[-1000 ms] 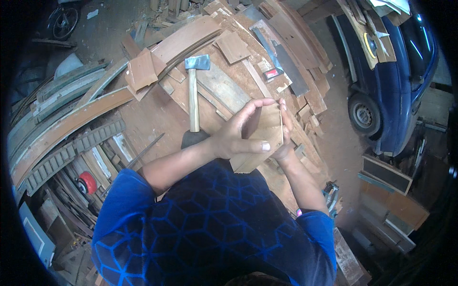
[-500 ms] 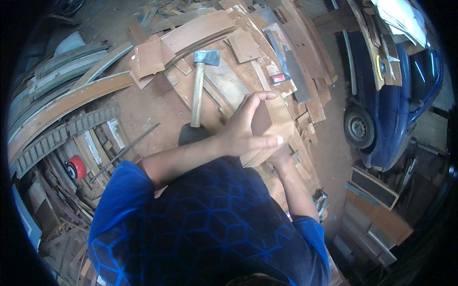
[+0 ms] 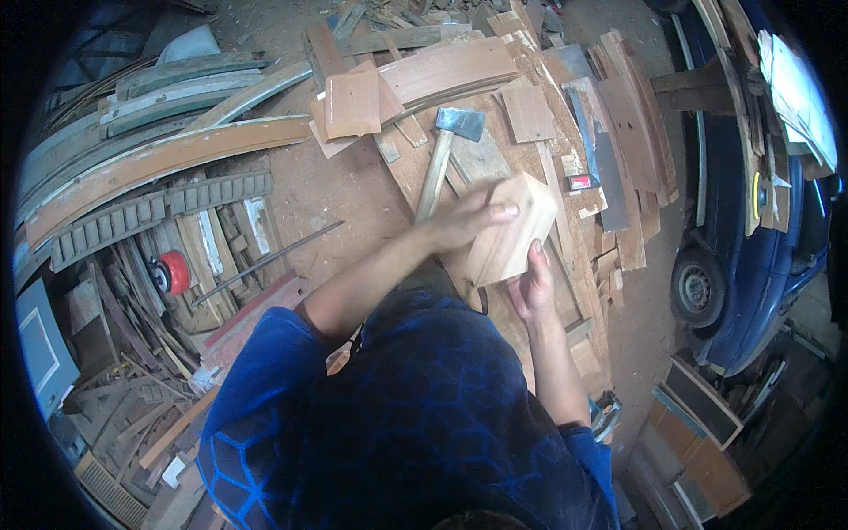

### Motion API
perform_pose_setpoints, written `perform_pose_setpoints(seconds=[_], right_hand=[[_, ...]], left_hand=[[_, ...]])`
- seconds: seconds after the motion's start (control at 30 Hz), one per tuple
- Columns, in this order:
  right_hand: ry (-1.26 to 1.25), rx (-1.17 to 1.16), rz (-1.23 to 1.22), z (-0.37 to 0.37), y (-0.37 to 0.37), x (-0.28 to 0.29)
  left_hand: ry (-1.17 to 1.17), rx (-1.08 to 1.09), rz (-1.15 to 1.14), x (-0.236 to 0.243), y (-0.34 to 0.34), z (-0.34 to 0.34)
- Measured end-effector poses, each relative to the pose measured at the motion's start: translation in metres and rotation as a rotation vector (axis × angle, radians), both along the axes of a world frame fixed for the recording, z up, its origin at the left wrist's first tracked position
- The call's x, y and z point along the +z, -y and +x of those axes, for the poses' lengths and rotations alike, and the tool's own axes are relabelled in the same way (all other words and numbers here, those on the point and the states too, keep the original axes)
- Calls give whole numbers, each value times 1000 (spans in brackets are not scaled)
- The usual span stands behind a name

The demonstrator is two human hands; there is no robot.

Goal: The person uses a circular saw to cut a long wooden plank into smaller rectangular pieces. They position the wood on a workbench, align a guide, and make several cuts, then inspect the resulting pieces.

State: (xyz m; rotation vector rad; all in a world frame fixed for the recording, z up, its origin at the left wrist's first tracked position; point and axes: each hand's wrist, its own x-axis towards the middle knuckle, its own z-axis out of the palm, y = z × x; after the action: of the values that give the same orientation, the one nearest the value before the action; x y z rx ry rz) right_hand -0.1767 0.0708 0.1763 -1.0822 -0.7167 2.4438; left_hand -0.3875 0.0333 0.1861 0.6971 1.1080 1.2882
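Observation:
Over the workbench, in front of my body, I hold a pale wooden block [image 3: 517, 230] with flat, angled faces, tilted between my two hands. My left hand [image 3: 466, 221] grips its left side, thumb lying across the face toward me; some of its fingers are blurred or hidden. From the lower right my right hand [image 3: 533, 284] supports the block, thumb up along its edge and the other fingers mostly hidden beneath. Just beyond my left hand lies a hatchet [image 3: 460, 124] with a grey-blue head and a wooden handle.
Boards [image 3: 450, 72] and thin wooden pieces [image 3: 528, 113] lie on the sawdust-covered bench. A small red box [image 3: 580, 182] sits at its right. Stacked planks [image 3: 177, 168], a metal rod [image 3: 269, 263] and a red round object [image 3: 172, 272] are leftward. A blue car [image 3: 751, 291] stands right.
The block has been turned, so a broad pale face now shows. My left hand has shifted from over its top to its side, and my right thumb has come into sight. The whole view has swung leftward.

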Motion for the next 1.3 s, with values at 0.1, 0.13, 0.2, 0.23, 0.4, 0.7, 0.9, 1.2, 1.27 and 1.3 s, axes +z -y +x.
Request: perform_pose_setpoints(seconds=[0.1, 0.13, 0.2, 0.23, 0.4, 0.7, 0.9, 1.2, 1.27, 1.3], right_hand=[[295, -51, 24, -12, -13, -21], [447, -58, 187, -15, -18, -35], [591, -100, 338, -21, -29, -63], [630, -109, 411, -25, -35, -80], [708, -234, 529, -54, -50, -147], [1147, 280, 743, -55, -47, -176], [893, 39, 918, -51, -39, -143], [136, 277, 511, -59, -29, 5], [55, 228, 541, -40, -23, 22], [11, 204, 551, -27, -19, 27]], left_hand=[[-970, 284, -127, -74, -1, -73], [-1349, 465, -330, -100, 2, -105], [-1378, 721, -860, -115, 4, -166], [-1412, 746, -957, -114, -2, -184], [-1210, 538, -1141, -131, -22, -219], [-1023, 523, -1371, -105, -63, -211], [-990, 476, -1021, -97, -43, -206], [235, 368, -89, -20, 20, -1], [366, 387, -35, -5, 25, 36], [439, 405, -36, 4, 28, 50]])
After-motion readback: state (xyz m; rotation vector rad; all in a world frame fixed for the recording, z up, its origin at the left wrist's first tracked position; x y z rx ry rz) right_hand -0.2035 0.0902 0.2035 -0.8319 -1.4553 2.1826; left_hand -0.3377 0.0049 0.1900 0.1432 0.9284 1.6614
